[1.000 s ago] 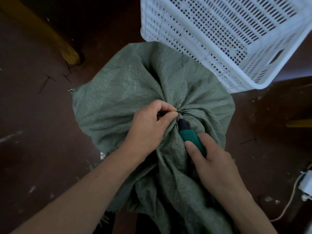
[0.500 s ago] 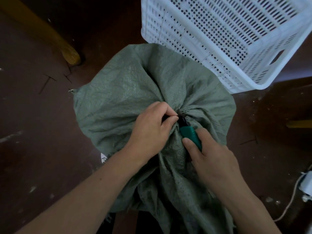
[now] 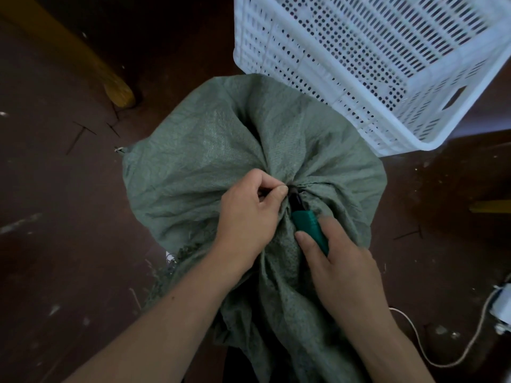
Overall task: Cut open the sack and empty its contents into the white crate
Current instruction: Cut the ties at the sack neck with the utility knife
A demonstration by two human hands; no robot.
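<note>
A dark reddish-brown floor [image 3: 55,244] is seen, scuffed with pale marks and strewn with thin dark slivers. A yellow wooden leg [image 3: 116,87] is planted on it at upper left; another yellow piece [image 3: 490,206] is cut off by the right edge. A white cord [image 3: 431,355] is trailed at lower right. The scene is dimly lit.

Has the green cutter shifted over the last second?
Yes, slightly: the green cutter in the right hand has edged toward the white crate, its tip nearer the sack's gathered neck.

The dark red floor [image 3: 55,272] bears the sack [image 3: 193,161], just beside the crate [image 3: 276,64]. A cord [image 3: 449,372] lies at the right.
</note>
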